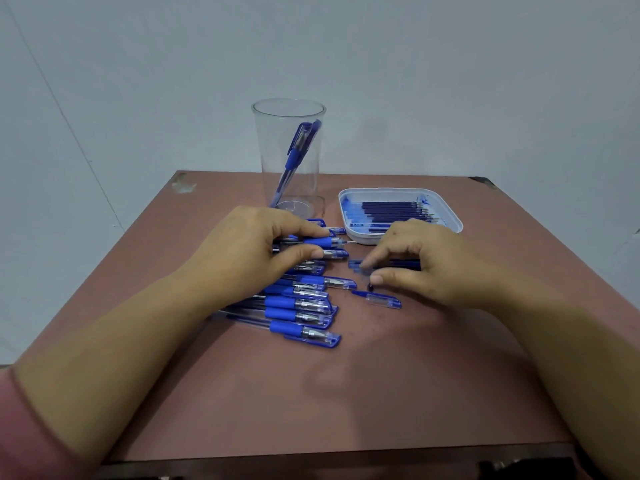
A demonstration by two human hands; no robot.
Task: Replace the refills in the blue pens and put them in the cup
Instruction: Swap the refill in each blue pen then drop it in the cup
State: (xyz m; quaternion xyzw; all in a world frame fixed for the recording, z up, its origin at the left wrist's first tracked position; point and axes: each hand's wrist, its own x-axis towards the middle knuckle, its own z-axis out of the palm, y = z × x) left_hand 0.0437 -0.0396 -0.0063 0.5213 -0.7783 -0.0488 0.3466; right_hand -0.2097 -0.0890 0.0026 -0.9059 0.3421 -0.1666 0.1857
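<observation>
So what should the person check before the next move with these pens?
1. Cup upright, with room for more pens: ok.
2. Refills present in the tray: ok.
3. Left hand grips an uncapped pen atop the pile: ok.
4. Right hand has a refill firmly held: cannot tell, blurred.
5. Loose cap lies on the table beside the right thumb: ok.
</observation>
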